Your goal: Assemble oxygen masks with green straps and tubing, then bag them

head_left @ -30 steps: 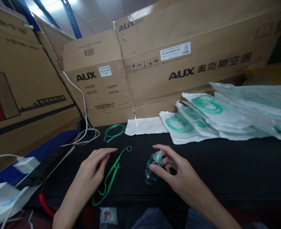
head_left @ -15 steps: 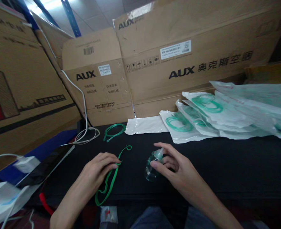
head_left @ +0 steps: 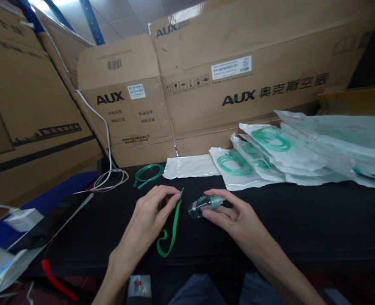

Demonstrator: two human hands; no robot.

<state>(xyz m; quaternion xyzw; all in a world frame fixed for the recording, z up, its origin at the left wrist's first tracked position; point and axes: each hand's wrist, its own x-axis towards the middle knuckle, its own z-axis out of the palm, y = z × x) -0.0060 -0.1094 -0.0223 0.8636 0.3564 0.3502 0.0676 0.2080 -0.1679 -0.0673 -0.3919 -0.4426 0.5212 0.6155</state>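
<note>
Remotely, I see the left hand (head_left: pixel 151 212) pinching a green strap (head_left: pixel 175 226), partly hidden by that grip; at its three o'clock, the right hand (head_left: pixel 234 212) grips a clear mask (head_left: pixel 198 209). Toward two o'clock, packets (head_left: pixel 233 184) hold coiled green tubing (head_left: pixel 238 172), the rightmost packet (head_left: pixel 349 129) cut off.

Here the left hand (head_left: pixel 151 212) covers part of the green strap (head_left: pixel 175 224), and the right hand (head_left: pixel 236 214) hides bits of the clear mask (head_left: pixel 197 208)! Over right, the bagged tubing stack (head_left: pixel 320 156) runs off the edge, while the label's (head_left: pixel 231 67) smallest print blurs past reading.
</note>
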